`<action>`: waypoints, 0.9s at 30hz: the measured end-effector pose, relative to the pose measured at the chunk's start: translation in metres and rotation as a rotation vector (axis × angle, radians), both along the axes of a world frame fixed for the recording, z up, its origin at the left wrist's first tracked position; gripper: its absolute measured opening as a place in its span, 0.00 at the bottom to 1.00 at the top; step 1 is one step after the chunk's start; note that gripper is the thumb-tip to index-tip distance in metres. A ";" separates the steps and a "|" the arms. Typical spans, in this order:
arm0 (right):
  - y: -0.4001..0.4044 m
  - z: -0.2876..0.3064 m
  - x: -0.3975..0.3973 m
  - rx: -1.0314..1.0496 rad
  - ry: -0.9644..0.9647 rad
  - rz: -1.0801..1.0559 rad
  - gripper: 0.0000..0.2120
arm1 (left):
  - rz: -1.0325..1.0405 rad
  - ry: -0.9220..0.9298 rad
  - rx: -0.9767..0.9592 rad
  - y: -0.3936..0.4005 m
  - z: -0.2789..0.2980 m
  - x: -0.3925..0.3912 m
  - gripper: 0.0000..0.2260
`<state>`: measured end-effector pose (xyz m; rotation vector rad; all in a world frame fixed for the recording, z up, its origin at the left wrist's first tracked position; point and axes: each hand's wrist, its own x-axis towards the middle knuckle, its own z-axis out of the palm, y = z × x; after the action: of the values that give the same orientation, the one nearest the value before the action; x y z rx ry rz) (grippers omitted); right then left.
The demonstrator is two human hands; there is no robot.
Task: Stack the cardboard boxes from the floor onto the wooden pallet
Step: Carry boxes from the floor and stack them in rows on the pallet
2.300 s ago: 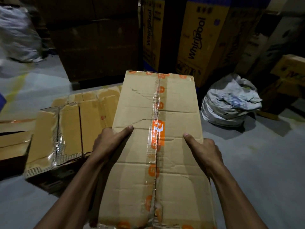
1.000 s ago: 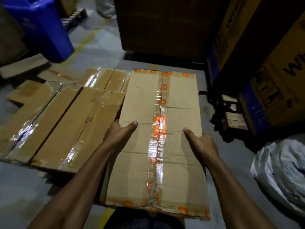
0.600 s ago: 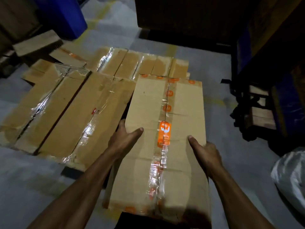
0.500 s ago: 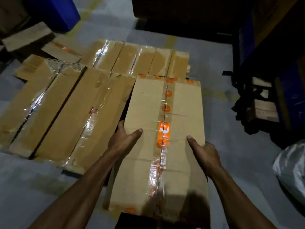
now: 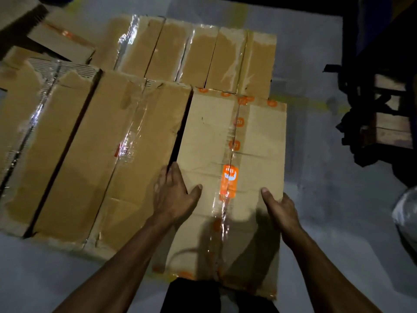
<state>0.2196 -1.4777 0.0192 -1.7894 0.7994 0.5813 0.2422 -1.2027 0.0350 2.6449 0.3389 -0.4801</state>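
A long cardboard box [image 5: 255, 132] sealed with clear tape and orange logo marks lies level with the other boxes, at the right end of the row. My left hand [image 5: 173, 195] grips its left edge, thumb lying on top, fingers down in the gap beside the neighbouring taped box [image 5: 108, 159]. My right hand [image 5: 282, 208] grips the right edge, thumb on the top face. More taped boxes [image 5: 198, 55] form a row behind. The pallet beneath them is hidden.
Grey concrete floor [image 5: 327, 222] lies to the right and in front. A dark wooden pallet stack with black straps [image 5: 383, 123] stands at the right. A white plastic bag [image 5: 406, 213] sits at the right edge. Loose cardboard pieces [image 5: 61, 41] lie at the far left.
Both hands carried the orange-taped box leftward and lowered it beside the taped boxes. It now sits level with them, close against its neighbour. My view has tilted further down.
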 end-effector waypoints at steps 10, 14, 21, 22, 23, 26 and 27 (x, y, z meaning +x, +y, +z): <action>0.012 -0.020 -0.002 0.068 -0.003 0.036 0.41 | -0.261 0.065 0.289 0.018 -0.030 -0.013 0.38; 0.020 -0.017 -0.004 -0.049 0.017 0.005 0.39 | -0.284 0.068 0.290 0.019 -0.025 -0.013 0.38; 0.043 -0.003 -0.041 -0.200 0.007 0.008 0.38 | -0.412 0.151 0.253 0.038 -0.005 -0.026 0.35; 0.044 -0.002 -0.053 -0.199 0.004 0.037 0.40 | -0.435 0.159 0.254 0.043 -0.001 -0.035 0.35; 0.046 0.000 -0.067 -0.189 0.002 0.058 0.42 | -0.451 0.164 0.252 0.048 0.001 -0.047 0.35; 0.053 0.004 -0.106 -0.184 -0.007 0.076 0.41 | -0.460 0.169 0.236 0.063 0.004 -0.086 0.35; 0.055 0.005 -0.116 -0.195 -0.016 0.079 0.41 | -0.465 0.163 0.242 0.067 0.003 -0.099 0.35</action>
<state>0.1032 -1.4224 0.0241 -2.0088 0.7999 0.5555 0.1429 -1.1353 0.0384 2.9286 -0.1947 -0.8497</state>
